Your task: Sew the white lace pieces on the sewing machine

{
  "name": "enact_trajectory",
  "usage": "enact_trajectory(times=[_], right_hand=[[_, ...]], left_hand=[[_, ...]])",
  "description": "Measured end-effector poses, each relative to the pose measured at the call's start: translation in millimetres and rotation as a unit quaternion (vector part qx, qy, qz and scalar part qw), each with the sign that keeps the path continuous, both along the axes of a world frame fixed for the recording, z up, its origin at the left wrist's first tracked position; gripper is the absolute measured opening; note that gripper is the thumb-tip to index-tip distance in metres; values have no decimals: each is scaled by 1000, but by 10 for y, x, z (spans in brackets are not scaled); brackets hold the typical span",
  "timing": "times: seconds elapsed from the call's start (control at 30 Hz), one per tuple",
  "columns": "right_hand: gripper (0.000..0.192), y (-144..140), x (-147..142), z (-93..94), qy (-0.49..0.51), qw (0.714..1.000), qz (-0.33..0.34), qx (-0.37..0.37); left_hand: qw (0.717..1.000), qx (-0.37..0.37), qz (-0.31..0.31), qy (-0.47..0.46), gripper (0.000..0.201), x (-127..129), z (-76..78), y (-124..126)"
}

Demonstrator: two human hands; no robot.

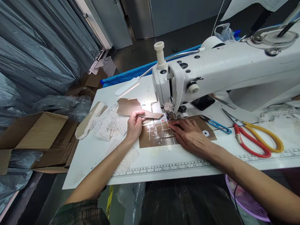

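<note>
— Fingers (138, 115) of the left hand (134, 125) pinch a tan fabric strip (152, 115) beside the white sewing machine's (211, 75) presser foot.
— Right hand (189, 134) lies flat, grasping nothing; feeding seems underway, needing steady guidance next.

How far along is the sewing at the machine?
Done: nothing visibly stitched. In hand: the left hand pinches a tan fabric piece leading toward the needle area of the sewing machine; the right hand lies flat on the brown taped sheet. Left: white lace lies untouched beside it.
</note>
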State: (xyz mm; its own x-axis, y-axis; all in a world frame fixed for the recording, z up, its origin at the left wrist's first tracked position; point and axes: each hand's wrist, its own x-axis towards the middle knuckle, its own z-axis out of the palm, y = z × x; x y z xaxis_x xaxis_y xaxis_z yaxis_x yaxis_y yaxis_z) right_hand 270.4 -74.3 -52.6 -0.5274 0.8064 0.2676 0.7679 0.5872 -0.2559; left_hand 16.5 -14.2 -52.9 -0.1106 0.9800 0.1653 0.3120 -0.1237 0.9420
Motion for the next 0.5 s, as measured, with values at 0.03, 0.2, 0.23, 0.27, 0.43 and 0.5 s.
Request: enact_trajectory(times=[0.03, 0.2, 0.23, 0.27, 0.43, 0.5], right_hand=[[39, 2, -1, 0, 1, 1000, 0, 1], [39, 9, 2, -5, 5, 1000, 2, 3], [39, 9, 4, -7, 6, 1000, 3, 3], [39, 9, 5, -8, 6, 1000, 4, 3], [39, 8, 8, -6, 2, 1000, 3, 1], [40, 7, 9, 3, -5, 1000, 1, -3]], left_hand=[[1000, 0, 0, -1, 20, 0, 1, 2], [1000, 3, 0, -6, 22, 13, 15, 15], [1000, 4, 0, -7, 22, 17, 14, 18], [1000, 6, 0, -7, 23, 22, 10, 20], [1000, 12, -3, 1, 21, 38, -29, 16], [999, 21, -16, 19, 19, 29, -12, 27]])
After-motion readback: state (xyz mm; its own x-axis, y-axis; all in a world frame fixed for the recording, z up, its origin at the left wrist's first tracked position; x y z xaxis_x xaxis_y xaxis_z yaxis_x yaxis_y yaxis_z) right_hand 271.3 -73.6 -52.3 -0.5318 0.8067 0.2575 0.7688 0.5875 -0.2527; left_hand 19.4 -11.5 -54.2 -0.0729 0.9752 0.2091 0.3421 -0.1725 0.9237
